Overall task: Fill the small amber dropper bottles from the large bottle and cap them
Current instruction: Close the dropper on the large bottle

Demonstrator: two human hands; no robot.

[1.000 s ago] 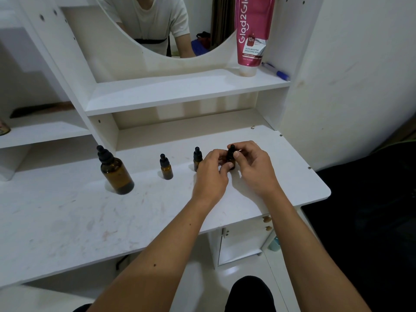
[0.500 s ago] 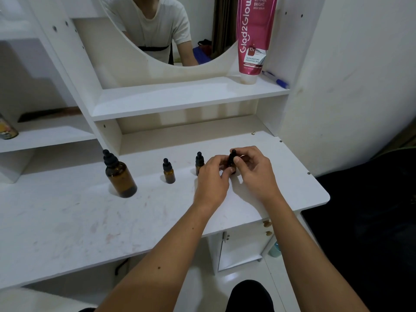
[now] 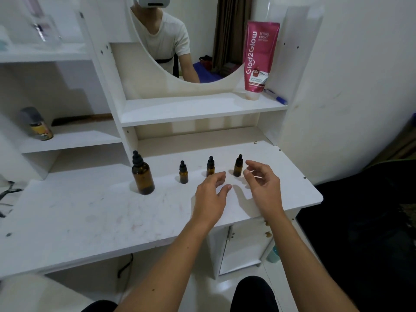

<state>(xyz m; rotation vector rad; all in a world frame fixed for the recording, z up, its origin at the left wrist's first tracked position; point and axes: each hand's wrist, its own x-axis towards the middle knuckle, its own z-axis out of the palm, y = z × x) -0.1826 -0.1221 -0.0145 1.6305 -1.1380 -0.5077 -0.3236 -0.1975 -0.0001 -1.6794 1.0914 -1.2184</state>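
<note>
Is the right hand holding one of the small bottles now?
No, the right hand is open beside the rightmost small bottle, holding nothing.

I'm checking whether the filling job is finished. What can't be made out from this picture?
Head view only:
- Liquid level in the three small amber bottles: glass too dark, bottles too small.
- How tight their caps are: not visible.
- Large bottle: contents unclear through dark glass.
- Spray can label: blurred.
- Left hand and right hand hold nothing.
</note>
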